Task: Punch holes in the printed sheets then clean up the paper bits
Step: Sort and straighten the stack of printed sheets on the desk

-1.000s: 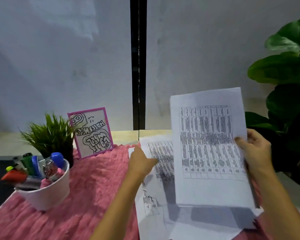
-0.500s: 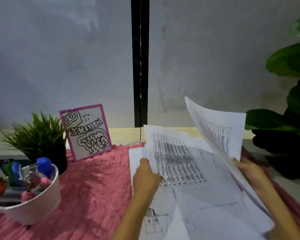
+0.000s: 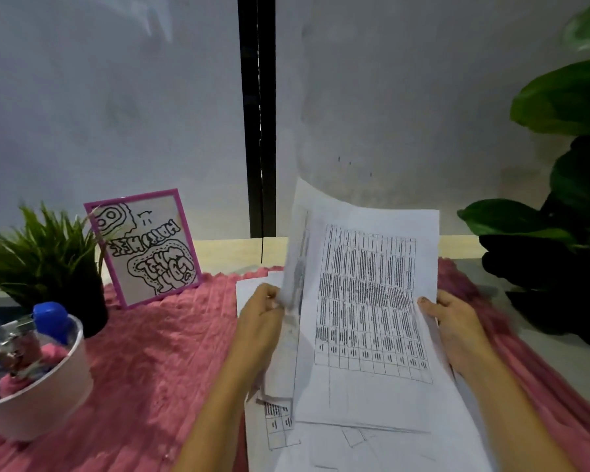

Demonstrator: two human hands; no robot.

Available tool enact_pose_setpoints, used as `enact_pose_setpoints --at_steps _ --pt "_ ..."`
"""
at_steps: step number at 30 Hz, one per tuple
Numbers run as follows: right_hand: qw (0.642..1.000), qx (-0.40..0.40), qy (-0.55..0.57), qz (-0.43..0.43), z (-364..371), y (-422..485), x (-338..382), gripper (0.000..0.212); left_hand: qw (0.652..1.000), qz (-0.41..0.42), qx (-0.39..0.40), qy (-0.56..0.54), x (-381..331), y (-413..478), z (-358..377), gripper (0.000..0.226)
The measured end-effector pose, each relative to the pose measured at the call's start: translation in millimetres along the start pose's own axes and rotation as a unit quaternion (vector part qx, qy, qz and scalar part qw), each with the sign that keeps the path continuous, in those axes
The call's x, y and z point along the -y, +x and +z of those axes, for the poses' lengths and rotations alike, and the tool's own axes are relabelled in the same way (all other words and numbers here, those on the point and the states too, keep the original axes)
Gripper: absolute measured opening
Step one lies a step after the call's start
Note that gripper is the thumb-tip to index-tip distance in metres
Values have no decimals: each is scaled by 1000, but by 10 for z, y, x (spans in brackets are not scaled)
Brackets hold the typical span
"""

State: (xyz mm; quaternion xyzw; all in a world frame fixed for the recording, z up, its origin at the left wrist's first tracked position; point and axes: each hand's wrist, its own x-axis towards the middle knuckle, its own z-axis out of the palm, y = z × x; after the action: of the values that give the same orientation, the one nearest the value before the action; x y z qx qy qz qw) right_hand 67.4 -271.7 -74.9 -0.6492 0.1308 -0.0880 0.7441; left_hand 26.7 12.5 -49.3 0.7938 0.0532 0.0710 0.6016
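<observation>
A pink cloth (image 3: 157, 352) is spread beneath the work, and loose pages (image 3: 372, 451) are laid flat on it at the near edge. Above these, a printed sheet (image 3: 368, 301) bearing a table of dark text is held tilted upright between both hands. Its right edge is pinched by the right hand (image 3: 457, 330), thumb on the printed face, fingers hidden behind. A second sheet (image 3: 295, 267), blurred and apparently curling forward, is gripped low on its left side by the curled fingers of the left hand (image 3: 261, 323).

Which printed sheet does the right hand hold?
The raised sheet showing its whole table; right hand grips its edge. Others lie flat or bend in the left hand.
</observation>
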Motion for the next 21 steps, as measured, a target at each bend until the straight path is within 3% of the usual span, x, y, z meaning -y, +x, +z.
enact_pose_setpoints --at_steps 3,5,9,13,14,16,17,19,21 --pt "1000 13 4 -10 16 19 -33 14 996 -34 41 -68 7 -53 117 21" --pt "999 29 -6 -18 3 36 -69 14 992 -25 80 -94 -7 -133 223 10" --pt "999 49 19 -7 -55 29 22 14 984 44 130 -111 43 -184 381 51" --pt "997 72 -3 21 -176 38 103 64 979 74 141 -126 -16 -249 429 42" --pt "997 68 -28 31 -193 21 117 69 982 81 138 -104 -17 -257 441 37" --pt "997 25 -47 52 -255 21 135 59 989 108 100 -13 5 -239 453 19" --pt "997 4 -34 64 -294 33 142 52 990 116 64 58 22 -212 445 21" --pt "995 10 26 94 -359 15 168 48 972 95 1 214 95 -137 401 50" --pt "989 38 68 128 -410 13 172 59 946 42 -27 320 134 -105 335 77"
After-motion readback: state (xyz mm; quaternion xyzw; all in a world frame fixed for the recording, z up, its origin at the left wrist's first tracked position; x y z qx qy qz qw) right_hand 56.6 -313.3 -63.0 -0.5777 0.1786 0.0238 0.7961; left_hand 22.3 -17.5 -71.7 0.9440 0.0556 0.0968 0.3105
